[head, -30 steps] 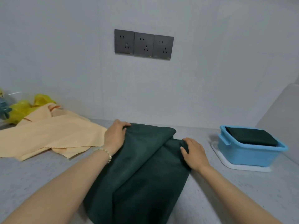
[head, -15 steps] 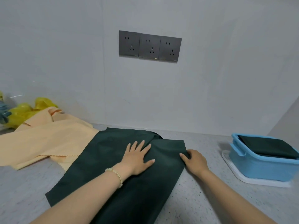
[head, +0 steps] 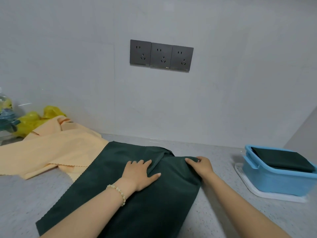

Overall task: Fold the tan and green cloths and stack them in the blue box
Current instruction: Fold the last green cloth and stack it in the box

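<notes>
Since half a second ago, the right hand is gathering up the far right corner of the green cloth, its fingers curling over the edge and pinching it. The left hand is pressing flat on the cloth's middle, fingers now closer together, thumb out. This cloth is lying mid-counter, reaching toward the front edge, only partly folded. The tan cloth is sprawling unfolded toward the left rear. The blue box is sitting near the right edge, already holding one folded dark cloth. Most of the task seems to be remaining.

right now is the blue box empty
No: a folded green cloth lies in the box.
</notes>
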`<act>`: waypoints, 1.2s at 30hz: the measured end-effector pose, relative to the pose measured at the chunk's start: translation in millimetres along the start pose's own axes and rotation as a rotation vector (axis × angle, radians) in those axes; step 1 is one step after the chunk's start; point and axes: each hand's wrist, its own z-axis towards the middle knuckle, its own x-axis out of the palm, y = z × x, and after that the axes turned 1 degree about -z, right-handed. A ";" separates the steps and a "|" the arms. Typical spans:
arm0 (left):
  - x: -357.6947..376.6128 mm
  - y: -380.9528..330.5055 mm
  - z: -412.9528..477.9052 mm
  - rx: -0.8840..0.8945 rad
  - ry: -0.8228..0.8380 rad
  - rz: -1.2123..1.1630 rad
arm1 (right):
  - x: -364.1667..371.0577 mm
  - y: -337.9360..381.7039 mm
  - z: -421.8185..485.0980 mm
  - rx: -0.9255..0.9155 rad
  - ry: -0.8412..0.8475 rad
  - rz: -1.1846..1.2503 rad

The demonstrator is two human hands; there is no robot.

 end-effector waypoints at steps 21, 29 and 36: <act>-53.0 -32.3 137.5 0.006 -0.363 -0.311 | -60.8 4.4 -21.7 -0.485 0.140 0.056; -5.5 -57.1 90.6 0.225 -0.048 -0.447 | -93.6 -23.0 -44.7 -0.179 0.190 -0.993; 4.5 -56.9 47.2 0.108 0.053 -0.033 | -62.0 -31.6 -62.7 -0.281 0.102 -1.064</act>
